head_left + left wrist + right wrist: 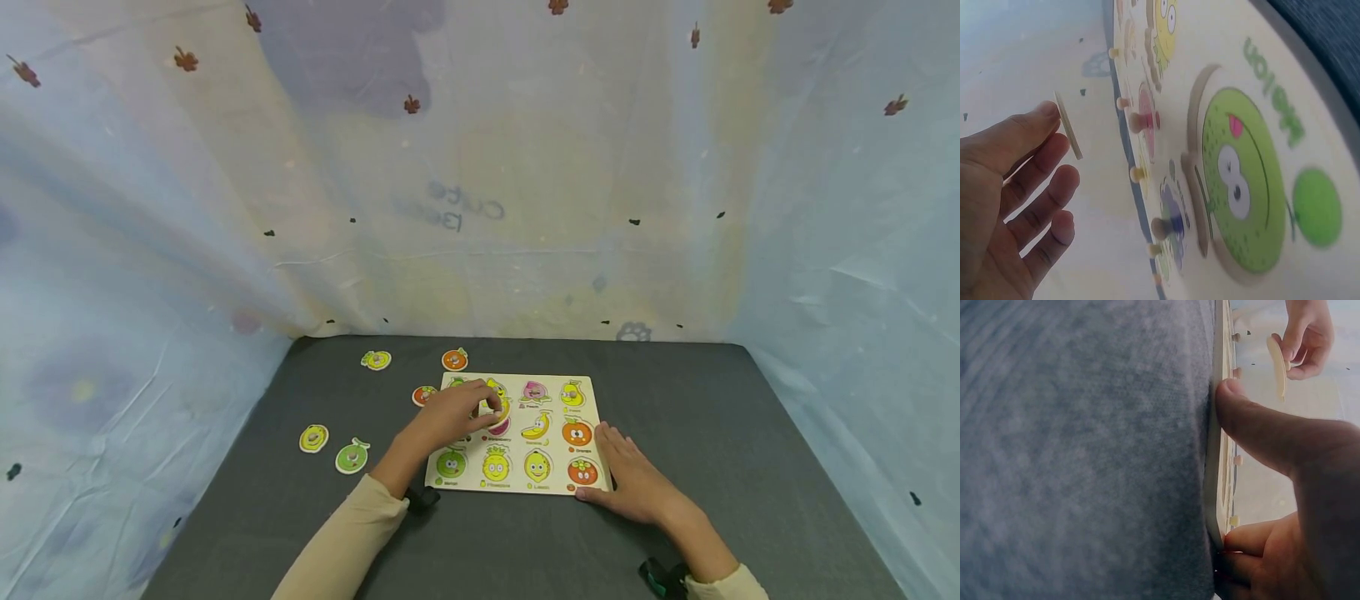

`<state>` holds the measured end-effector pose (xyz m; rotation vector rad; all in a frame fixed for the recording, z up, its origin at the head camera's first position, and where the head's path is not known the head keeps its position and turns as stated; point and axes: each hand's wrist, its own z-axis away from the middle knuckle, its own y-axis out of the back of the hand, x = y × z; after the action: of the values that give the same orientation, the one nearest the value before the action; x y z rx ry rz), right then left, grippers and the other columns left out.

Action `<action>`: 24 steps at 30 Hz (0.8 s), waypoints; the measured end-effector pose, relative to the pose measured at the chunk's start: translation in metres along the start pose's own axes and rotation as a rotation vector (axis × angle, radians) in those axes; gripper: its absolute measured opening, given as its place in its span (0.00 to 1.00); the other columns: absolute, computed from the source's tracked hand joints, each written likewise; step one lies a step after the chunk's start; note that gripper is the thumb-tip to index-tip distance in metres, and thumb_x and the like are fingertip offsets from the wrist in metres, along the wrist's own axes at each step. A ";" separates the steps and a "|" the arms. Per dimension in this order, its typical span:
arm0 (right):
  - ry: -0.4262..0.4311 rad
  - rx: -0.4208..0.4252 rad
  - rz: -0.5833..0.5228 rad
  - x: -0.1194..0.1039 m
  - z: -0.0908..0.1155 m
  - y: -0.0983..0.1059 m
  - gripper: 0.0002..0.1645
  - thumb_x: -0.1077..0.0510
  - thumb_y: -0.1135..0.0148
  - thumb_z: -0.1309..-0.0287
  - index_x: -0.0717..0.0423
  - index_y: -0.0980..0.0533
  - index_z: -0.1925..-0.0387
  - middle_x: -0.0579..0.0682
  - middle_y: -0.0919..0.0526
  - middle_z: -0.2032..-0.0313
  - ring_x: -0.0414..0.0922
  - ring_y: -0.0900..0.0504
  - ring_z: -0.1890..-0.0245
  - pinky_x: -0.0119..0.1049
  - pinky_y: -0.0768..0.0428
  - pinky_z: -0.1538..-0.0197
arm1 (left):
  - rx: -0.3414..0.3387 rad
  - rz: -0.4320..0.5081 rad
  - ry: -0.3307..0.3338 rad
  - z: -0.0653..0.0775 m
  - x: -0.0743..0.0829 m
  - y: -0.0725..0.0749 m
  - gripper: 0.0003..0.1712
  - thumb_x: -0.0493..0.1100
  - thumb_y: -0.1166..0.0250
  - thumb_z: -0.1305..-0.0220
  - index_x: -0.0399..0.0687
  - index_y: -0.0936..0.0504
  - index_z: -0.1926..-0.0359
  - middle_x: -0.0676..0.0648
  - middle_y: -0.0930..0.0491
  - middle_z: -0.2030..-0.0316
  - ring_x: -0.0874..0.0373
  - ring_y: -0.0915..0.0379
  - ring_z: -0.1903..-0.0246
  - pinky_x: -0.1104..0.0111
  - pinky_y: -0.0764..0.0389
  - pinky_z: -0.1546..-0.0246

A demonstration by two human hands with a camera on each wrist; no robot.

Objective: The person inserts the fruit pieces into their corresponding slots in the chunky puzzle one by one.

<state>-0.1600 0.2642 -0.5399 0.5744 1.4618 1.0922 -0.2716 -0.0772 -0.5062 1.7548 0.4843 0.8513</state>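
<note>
My left hand (459, 410) is above the left-middle part of a white wooden fruit puzzle board (554, 490). Between thumb and fingertips it pinches a thin wooden puzzle piece (1069, 126), seen nearly edge-on in the left wrist view, so its picture is hidden there. In the left wrist view the printed melon slot (1241, 187) shows large below the hand, with knobbed pieces such as a purple one (1172, 219) beyond it. At the board's lower right corner rests my right hand (637, 479), thumb on the near edge and fingers fairly straight along the right edge.
Loose pieces lie left of the board on the dark grey tabletop (675, 400): a green melon (352, 457), a yellow round piece (313, 438), a yellow-green piece (377, 360), an orange (454, 359) and a red piece (423, 395). A patterned curtain (525, 283) surrounds the table.
</note>
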 end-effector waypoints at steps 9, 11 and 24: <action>0.002 -0.011 -0.001 -0.003 0.001 0.002 0.74 0.29 0.25 0.41 0.71 0.51 0.17 0.69 0.49 0.17 0.67 0.49 0.17 0.63 0.49 0.19 | -0.044 0.035 0.001 -0.013 0.005 -0.010 0.07 0.56 0.30 0.25 0.65 0.15 0.52 0.61 0.20 0.56 0.69 0.28 0.68 0.70 0.24 0.66; -0.002 -0.014 -0.002 -0.004 0.001 0.002 0.74 0.29 0.25 0.41 0.71 0.51 0.17 0.69 0.49 0.17 0.67 0.49 0.17 0.63 0.50 0.19 | -0.050 0.045 -0.007 -0.015 0.006 -0.011 0.07 0.56 0.30 0.25 0.64 0.14 0.52 0.61 0.19 0.54 0.69 0.28 0.68 0.70 0.24 0.66; -0.019 -0.022 0.003 -0.005 0.000 0.003 0.74 0.28 0.25 0.41 0.71 0.51 0.17 0.69 0.50 0.17 0.66 0.49 0.17 0.62 0.50 0.19 | -0.084 0.050 -0.014 -0.027 0.020 -0.017 0.07 0.55 0.29 0.25 0.62 0.14 0.53 0.61 0.21 0.61 0.69 0.28 0.70 0.71 0.25 0.67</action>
<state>-0.1598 0.2612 -0.5354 0.5706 1.4311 1.1015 -0.2772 -0.0402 -0.5117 1.7001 0.3915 0.8814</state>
